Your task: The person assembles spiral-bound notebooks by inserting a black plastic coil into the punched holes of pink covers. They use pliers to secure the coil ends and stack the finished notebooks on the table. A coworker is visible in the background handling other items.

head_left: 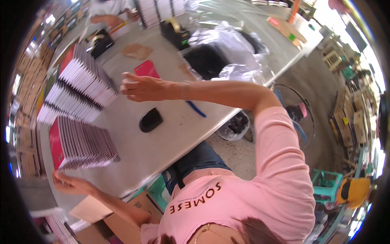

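My left hand (72, 184) is at the near left edge of the table, fingers loosely apart, beside the lower corner of a stack of red-covered notebooks (87, 144). I see nothing in it. Over the middle of the table is my right hand (142, 88), its fingers curled in. Whatever it may hold is hidden. Left of it stand more notebook stacks (87, 77), with pale page edges and dark bindings. A pink-red card or cover (147, 69) lies just beyond the right hand. Nearer to me rests a black rounded object (150, 120).
Tape dispensers (174, 33) stand farther back, beside black items in clear plastic wrap (207, 61). A blue strip (196, 109) lies by my right forearm. Across the table another person's hand (107, 20) shows. A lined bin (235, 126) and green stool (326, 185) are on the floor.
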Demonstrator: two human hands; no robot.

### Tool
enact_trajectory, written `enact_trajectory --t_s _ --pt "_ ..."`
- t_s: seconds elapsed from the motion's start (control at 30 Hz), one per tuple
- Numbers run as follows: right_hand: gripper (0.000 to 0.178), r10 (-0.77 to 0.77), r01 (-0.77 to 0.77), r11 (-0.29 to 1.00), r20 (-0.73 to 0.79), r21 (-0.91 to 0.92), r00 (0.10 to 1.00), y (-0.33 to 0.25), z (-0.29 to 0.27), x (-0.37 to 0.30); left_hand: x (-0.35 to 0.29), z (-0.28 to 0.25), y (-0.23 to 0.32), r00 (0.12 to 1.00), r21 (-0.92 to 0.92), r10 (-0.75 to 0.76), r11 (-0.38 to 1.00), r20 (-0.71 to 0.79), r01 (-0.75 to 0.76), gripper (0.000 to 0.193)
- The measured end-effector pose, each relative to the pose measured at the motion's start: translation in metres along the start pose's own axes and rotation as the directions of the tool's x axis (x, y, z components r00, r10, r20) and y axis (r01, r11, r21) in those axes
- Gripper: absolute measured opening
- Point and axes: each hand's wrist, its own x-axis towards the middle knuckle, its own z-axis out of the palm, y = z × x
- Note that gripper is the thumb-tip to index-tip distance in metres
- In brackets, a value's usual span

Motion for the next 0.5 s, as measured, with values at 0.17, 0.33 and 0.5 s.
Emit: enact_trajectory --t_s 0.17,0.33,0.5 --pt "0.006 -0.105 0.115 0.963 0.054 -0.244 0.993 0.059 0.066 0.02 -0.027 -0.016 0.023 0.978 -0.027 0.094 0.995 -0.185 -0.101 0.036" --pt "0.011 -0.261 0.3 0.929 0.188 -0.219 0.947 0.069 0.096 0.03 -0.053 -0.014 0.08 0.978 -0.139 0.204 0.968 -0.043 -0.208 0.033" --pt "0.011 -0.242 0.308 0.93 0.295 -0.201 0.924 0.062 0.107 0.037 -0.105 0.006 0.184 0.646 -0.591 0.48 0.805 0.593 -0.055 0.068"
